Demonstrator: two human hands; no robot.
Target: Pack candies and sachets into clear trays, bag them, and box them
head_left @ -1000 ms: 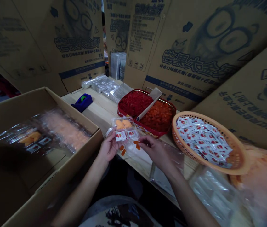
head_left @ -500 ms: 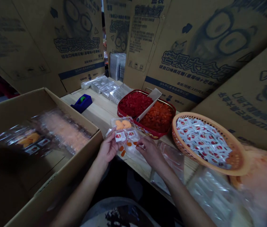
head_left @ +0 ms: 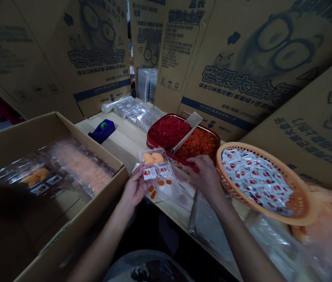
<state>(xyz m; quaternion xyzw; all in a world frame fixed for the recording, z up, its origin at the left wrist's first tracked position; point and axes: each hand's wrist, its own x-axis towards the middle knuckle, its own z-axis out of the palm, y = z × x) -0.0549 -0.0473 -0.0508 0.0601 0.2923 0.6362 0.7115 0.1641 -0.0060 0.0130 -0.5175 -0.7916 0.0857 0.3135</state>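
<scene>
My left hand [head_left: 136, 187] holds the near left edge of a clear plastic tray [head_left: 157, 171] on the wooden table [head_left: 125, 141]. The tray holds two orange pieces at its far end, two small red-and-white sachets in the middle and a few small orange bits at the near end. My right hand [head_left: 205, 175] is at the near rim of the red tin [head_left: 153, 138], over its orange candy half; its fingers are curled and I cannot see what they hold. A cardboard divider splits the tin into red and orange candy.
An orange basket [head_left: 298, 188] of red-and-white sachets stands to the right. A large open cardboard box [head_left: 95, 207] with filled clear trays is on the left. A blue tape dispenser [head_left: 102, 130] and stacks of empty clear trays [head_left: 135, 109] lie further back. Printed cartons wall the table.
My right hand has left the tray's near end and moved up and right to the red tin. My left hand stays on the tray.
</scene>
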